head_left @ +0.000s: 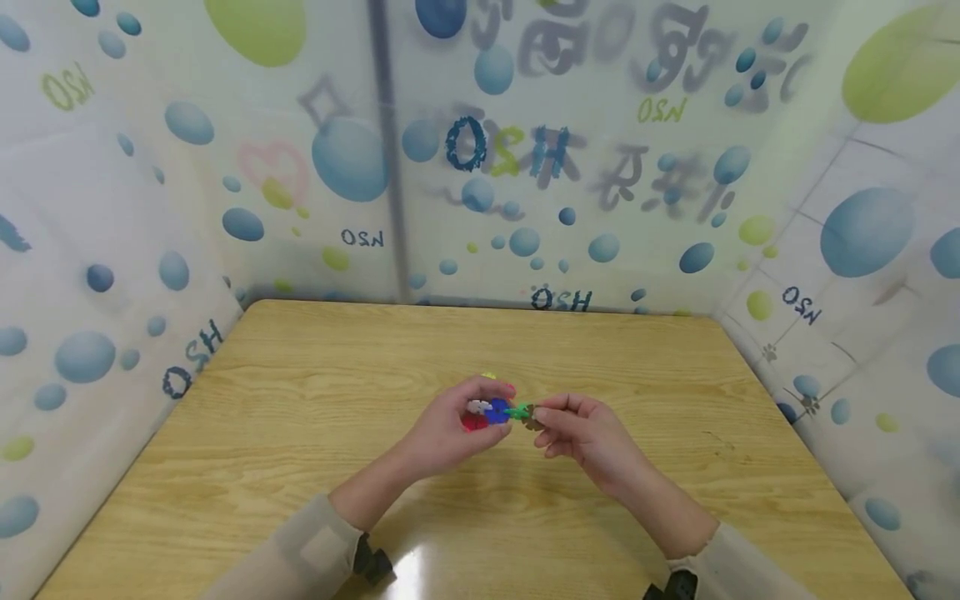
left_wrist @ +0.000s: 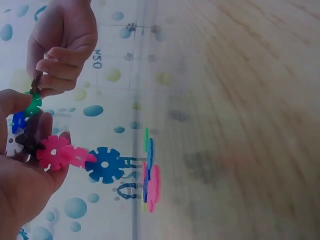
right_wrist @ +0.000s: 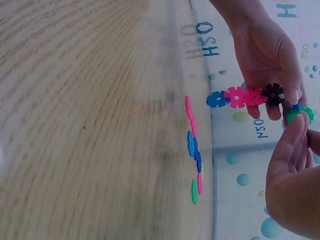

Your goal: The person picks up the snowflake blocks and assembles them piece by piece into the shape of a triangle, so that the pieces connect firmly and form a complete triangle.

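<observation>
Both hands hold a chain of notched snowflake discs above the table. My left hand (head_left: 453,429) grips its middle, around a white disc (head_left: 478,407) and a blue disc (head_left: 497,410). From that hand hang a black disc (right_wrist: 274,94), two pink discs (right_wrist: 236,97) and a blue end disc (left_wrist: 105,165). At the other end, my right hand (head_left: 596,442) pinches a brown disc (head_left: 533,418) beside a green disc (head_left: 519,411). The fingers partly hide the joints, so how far the brown disc is slotted in cannot be told.
Several loose discs lie on the wooden table (head_left: 300,400) beyond the hands, among them pink (right_wrist: 190,115), blue (right_wrist: 191,144) and green discs (right_wrist: 194,191). Patterned curtains (head_left: 465,233) with bubbles and lettering enclose the table's back and sides.
</observation>
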Demonstrator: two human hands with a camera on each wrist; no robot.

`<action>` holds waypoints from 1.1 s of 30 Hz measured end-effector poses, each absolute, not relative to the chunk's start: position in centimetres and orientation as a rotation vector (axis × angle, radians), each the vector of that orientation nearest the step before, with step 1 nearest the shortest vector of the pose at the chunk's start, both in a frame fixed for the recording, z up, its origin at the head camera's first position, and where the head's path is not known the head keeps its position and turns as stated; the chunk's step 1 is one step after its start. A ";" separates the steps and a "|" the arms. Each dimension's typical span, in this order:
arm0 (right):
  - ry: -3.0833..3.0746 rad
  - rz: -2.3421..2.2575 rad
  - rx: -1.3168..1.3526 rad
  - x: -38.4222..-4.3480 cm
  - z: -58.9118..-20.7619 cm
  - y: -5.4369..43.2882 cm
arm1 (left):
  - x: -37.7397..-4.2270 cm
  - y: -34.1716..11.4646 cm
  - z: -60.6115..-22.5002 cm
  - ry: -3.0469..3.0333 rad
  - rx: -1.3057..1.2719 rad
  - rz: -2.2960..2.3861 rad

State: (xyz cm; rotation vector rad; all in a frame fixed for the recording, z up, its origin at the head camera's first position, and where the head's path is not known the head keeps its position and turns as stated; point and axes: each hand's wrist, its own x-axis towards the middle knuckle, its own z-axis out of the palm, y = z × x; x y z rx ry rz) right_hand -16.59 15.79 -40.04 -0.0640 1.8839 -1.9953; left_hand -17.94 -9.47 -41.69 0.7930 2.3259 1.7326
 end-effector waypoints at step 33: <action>2.255 -1.592 -0.156 -20.5 -42.5 16.8 | -18.0 -9.8 -41.2 2.399 0.737 1.721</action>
